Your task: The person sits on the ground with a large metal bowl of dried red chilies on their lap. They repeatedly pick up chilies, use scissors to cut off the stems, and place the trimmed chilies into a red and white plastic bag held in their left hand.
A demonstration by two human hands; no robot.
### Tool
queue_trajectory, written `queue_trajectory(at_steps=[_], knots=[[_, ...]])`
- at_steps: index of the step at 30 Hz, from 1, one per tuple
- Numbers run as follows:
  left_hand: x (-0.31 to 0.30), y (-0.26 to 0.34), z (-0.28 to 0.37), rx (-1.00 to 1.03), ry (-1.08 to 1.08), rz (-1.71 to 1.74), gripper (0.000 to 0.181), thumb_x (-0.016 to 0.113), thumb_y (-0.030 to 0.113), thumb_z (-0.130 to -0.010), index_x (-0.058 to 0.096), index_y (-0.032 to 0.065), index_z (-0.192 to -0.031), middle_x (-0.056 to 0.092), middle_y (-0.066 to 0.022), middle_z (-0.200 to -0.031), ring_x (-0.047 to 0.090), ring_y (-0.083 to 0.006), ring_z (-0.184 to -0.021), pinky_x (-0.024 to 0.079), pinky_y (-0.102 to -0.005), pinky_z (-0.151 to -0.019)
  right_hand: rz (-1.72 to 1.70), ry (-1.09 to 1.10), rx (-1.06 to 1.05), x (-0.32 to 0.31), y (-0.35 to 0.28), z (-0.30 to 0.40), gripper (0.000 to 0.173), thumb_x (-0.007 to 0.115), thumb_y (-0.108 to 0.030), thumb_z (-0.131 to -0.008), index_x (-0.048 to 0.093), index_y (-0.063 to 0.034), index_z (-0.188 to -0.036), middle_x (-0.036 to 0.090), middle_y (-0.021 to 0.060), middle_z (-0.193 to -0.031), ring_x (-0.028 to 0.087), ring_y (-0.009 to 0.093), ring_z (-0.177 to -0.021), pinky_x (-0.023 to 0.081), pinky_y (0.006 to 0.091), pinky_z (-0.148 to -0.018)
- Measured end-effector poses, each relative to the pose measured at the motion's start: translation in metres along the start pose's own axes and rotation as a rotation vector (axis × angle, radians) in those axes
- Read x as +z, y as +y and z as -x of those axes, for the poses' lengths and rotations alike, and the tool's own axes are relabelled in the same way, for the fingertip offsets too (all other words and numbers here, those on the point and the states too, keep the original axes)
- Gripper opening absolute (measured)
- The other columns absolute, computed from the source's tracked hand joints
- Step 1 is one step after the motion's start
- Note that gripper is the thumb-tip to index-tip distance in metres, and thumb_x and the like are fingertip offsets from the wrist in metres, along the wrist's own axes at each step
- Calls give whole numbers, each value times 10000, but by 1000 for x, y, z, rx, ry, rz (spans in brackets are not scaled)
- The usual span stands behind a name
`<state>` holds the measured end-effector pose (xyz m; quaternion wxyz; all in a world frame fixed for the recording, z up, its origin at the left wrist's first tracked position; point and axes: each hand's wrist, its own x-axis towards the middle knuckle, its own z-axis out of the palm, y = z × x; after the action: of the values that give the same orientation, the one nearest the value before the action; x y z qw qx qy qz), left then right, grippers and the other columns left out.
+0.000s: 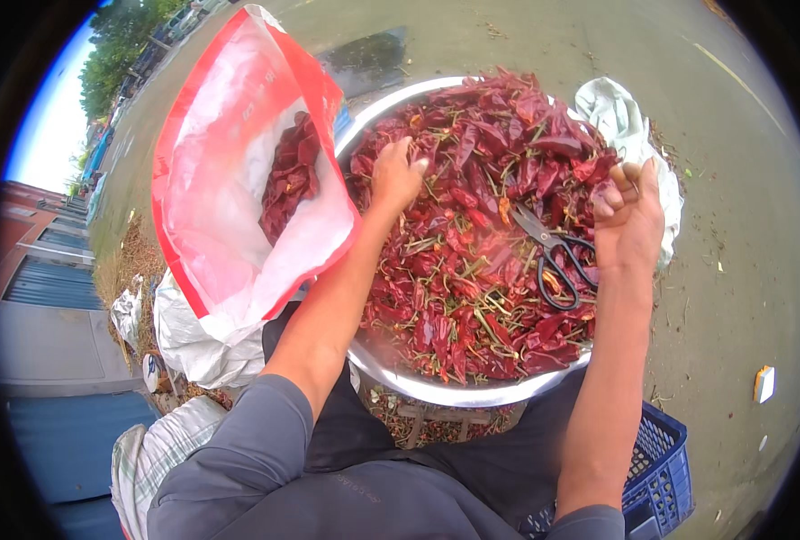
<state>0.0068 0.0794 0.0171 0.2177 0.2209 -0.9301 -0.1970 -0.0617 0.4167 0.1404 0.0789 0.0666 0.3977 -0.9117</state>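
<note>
A wide metal basin point(433, 395) stands before me, heaped with dried red chili peppers point(467, 263), many with stems. Over the heap's upper left part is my left hand point(398, 172), fingers partly curled and apart, with no pepper visible in it. My right hand point(628, 196) is raised at the basin's right edge, palm up and fingers bent; whether it grips a pepper is unclear. Black-handled scissors point(554, 253) lie partly spread on the peppers, left of my right wrist. An upright red and white plastic sack point(217, 169), left of the basin, holds more dried peppers point(293, 179).
White woven sacks lie beyond the basin's right side point(619, 118) and at the left point(197, 337). A striped woven sack point(170, 439) sits lower left. By my right side is a blue plastic crate point(670, 472). A small orange and white box point(764, 385) lies on the ground.
</note>
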Motion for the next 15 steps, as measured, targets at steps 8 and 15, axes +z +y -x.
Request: queue_trajectory(at_steps=[8, 15], knots=[[16, 4, -1, 50, -296, -111, 330, 607, 57, -810, 673, 31, -1133, 650, -245, -1055, 644, -450, -1028, 527, -521, -893, 191, -119, 27, 22, 5, 22, 279, 580, -349, -1075, 595, -89, -972, 607, 11, -804, 507, 48, -560, 395, 215, -475], [-38, 31, 51, 228, -632, 79, 300, 733, 44, -772, 667, 14, -1062, 687, -199, -1003, 656, -422, -1029, 529, -477, -889, 540, -243, 126, 24, 35, 26, 238, 632, -289, -1042, 633, -83, -922, 638, -9, -792, 528, 37, -595, 404, 223, -507]])
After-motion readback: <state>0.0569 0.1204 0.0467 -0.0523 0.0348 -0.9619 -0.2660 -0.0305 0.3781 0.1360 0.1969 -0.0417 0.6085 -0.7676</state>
